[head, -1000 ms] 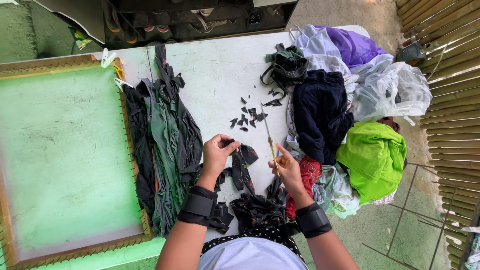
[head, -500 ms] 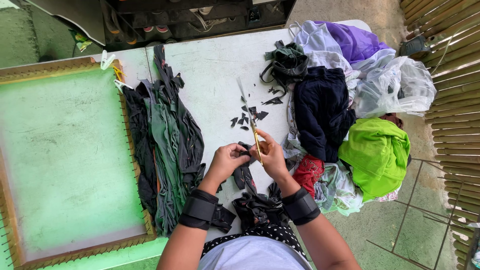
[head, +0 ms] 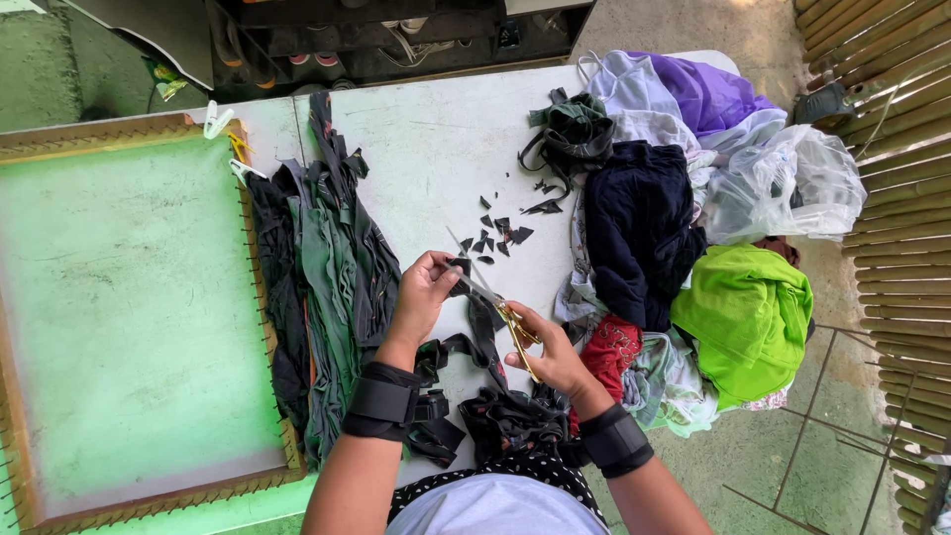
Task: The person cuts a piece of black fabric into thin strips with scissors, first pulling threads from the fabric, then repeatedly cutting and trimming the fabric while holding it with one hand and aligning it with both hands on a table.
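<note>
My right hand (head: 555, 357) is covering the loops of the scissors (head: 492, 302), and their blades are blurring against the black strip (head: 482, 332). Below the scissors, the strip's end is disappearing into a dark heap (head: 515, 421). Left of the scissors, the green frame (head: 129, 297) is running off the picture's edge.

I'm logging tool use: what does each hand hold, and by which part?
The right hand holds scissors by their gold handles. The left hand pinches the upper end of a dark fabric strip at the blades.
</note>
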